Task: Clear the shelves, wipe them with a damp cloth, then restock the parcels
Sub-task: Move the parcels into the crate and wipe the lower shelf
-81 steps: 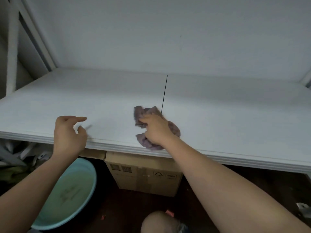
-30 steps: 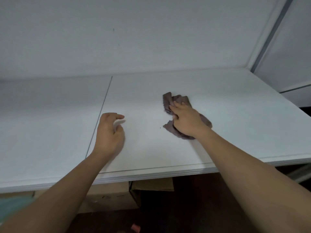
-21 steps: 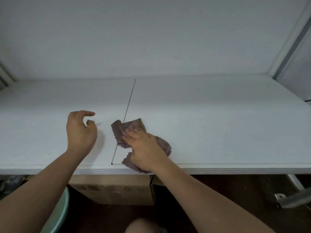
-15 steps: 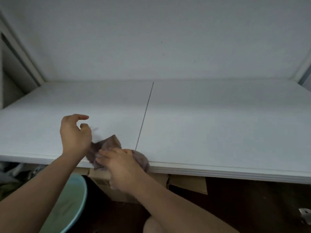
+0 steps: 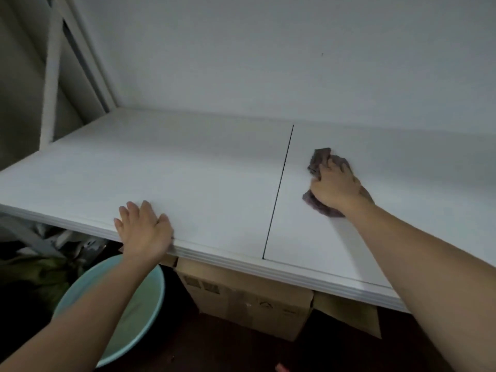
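Shelf (image 5: 188, 167), head view: white board spanning the frame, a thin dark seam (image 5: 279, 191) running front to back right of centre. Cloth (image 5: 319, 157), purple-grey and crumpled, lies on the board just right of the seam, at about 2 o'clock from frame centre. Right hand (image 5: 334, 187) lies on top of it, fingers bent over the bunched fabric, pressing it to the surface; cloth edges show ahead of and behind the hand. Left hand (image 5: 143, 230) at 8 o'clock, palm down on the front edge, fingers straight and slightly spread, holding nothing. Below the shelf: pale blue basin (image 5: 150, 318) at 7 o'clock under the left forearm; cardboard box (image 5: 249, 299) at 6 o'clock, just beside the basin.
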Demonstrator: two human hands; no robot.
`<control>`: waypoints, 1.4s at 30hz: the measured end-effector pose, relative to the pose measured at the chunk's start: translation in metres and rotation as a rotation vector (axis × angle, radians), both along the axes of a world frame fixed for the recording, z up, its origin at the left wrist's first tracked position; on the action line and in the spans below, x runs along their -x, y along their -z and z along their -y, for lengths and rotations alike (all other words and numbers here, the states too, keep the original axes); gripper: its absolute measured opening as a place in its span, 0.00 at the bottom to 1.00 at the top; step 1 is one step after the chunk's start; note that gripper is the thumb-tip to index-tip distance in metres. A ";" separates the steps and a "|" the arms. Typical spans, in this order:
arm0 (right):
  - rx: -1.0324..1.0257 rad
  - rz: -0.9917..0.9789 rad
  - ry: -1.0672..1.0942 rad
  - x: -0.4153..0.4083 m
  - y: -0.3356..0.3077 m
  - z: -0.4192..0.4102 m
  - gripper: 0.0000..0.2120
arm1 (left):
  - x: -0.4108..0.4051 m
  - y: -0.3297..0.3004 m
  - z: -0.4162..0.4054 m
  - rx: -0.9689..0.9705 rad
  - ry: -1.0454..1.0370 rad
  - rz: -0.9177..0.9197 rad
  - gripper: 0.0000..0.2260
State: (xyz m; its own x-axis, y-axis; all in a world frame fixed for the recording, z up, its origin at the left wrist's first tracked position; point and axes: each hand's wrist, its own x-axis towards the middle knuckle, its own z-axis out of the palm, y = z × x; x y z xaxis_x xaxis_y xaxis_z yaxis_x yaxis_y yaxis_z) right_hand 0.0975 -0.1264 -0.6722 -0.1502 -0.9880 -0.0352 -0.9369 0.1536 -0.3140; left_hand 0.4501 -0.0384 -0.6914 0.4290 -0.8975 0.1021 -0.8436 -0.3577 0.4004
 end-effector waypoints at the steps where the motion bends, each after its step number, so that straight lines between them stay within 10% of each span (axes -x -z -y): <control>1: 0.005 -0.002 -0.049 -0.013 0.002 0.008 0.26 | -0.003 0.001 -0.003 0.029 0.030 -0.050 0.15; 8: 0.095 0.021 -0.574 -0.145 0.001 0.011 0.25 | -0.025 -0.013 -0.025 0.255 0.071 -0.839 0.26; 23: 0.162 0.111 -1.251 -0.215 0.005 -0.130 0.19 | -0.045 -0.048 -0.063 0.563 -0.162 -0.526 0.21; 32: 0.226 0.064 -0.880 -0.182 -0.002 -0.129 0.38 | -0.004 -0.055 -0.030 0.512 -0.028 -0.468 0.17; 42: 0.267 0.162 -0.529 -0.037 0.028 -0.146 0.30 | 0.129 -0.056 0.009 0.428 0.295 -0.539 0.19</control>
